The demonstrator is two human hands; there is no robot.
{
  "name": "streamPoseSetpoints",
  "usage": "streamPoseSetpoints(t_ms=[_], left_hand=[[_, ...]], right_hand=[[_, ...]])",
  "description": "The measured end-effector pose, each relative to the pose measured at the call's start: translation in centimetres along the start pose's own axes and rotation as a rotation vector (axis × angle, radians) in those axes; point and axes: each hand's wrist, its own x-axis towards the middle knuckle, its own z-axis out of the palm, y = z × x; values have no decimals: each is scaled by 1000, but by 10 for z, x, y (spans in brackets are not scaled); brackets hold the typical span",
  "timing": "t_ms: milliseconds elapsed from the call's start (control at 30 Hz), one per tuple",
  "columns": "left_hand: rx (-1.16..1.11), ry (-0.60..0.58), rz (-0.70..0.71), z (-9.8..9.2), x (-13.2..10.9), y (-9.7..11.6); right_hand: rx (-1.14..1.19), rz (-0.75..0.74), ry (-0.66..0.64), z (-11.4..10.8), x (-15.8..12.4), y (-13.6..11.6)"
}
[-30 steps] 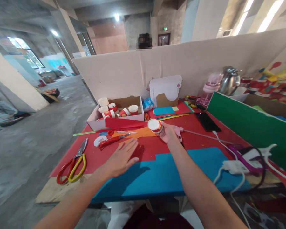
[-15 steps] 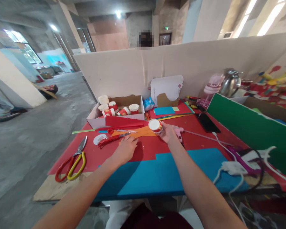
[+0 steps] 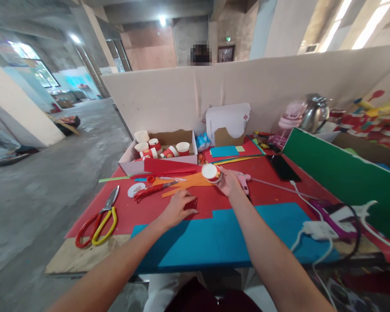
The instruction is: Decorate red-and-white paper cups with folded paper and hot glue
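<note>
My right hand (image 3: 228, 182) grips a small red-and-white paper cup (image 3: 211, 172) tilted so that a round white end faces up towards me. Its fingers wrap the cup's right side. Over the red sheet (image 3: 201, 201) hovers or rests my left hand (image 3: 179, 209), fingers apart and nothing in them. Just beyond that hand lie orange paper strips (image 3: 195, 180) and a red-handled cutter or knife (image 3: 152, 190). A pink glue gun (image 3: 243, 181) lies behind my right hand, partly hidden by it. Blue sheets (image 3: 195, 242) cover the near edge of the table.
Large scissors (image 3: 100, 221) with red and yellow handles lie at left. A box (image 3: 126, 168) of several paper cups stands behind. To the right are a black phone (image 3: 283, 167), white cables, a power strip (image 3: 321, 229) and a green-sided box (image 3: 338, 182). A partition (image 3: 169, 95) closes the back.
My left hand has shifted slightly right and towards me, its fingers spreading apart, uncovering an orange strip. The cup in my right hand has barely moved.
</note>
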Motion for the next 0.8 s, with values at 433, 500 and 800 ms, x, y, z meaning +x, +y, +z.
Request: streamPoseSetpoints(t_ms=[433, 500, 800], left_hand=[[-30, 33, -1, 10, 24, 2], [21, -16, 4, 5, 26, 5], [-128, -385, -277, -96, -83, 13]], right_hand=[[4, 16, 2, 2, -3, -2], [-1, 9, -4, 1, -3, -4], [53, 13, -8, -2, 0, -8]])
